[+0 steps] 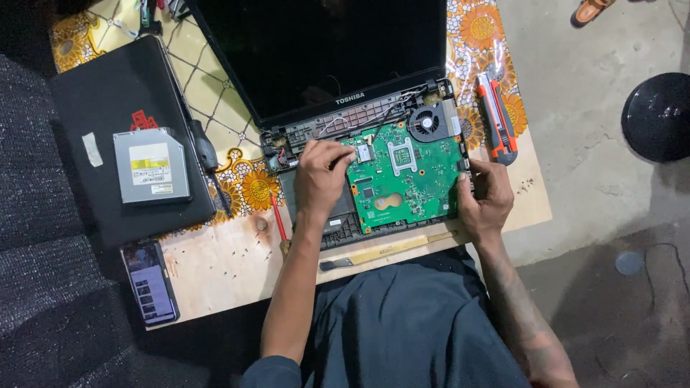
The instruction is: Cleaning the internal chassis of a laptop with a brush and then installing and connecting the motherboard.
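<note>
An opened laptop (323, 50) stands on a small wooden table (215, 266), its base stripped so the green circuit board (410, 176) and a round black fan (429, 122) show. My left hand (321, 176) rests on the left part of the base, fingertips pinched at the board's upper left corner near thin wires. My right hand (486, 195) grips the right edge of the laptop base beside the board. Whether the left fingers hold a small part is hidden.
A closed black laptop (108, 100) lies at left with a grey optical drive (151, 165) on it. A phone (149, 282) sits at the table's front left. An orange utility knife (497, 118), a red-handled screwdriver (277, 219) and a flat pry tool (388, 250) lie around.
</note>
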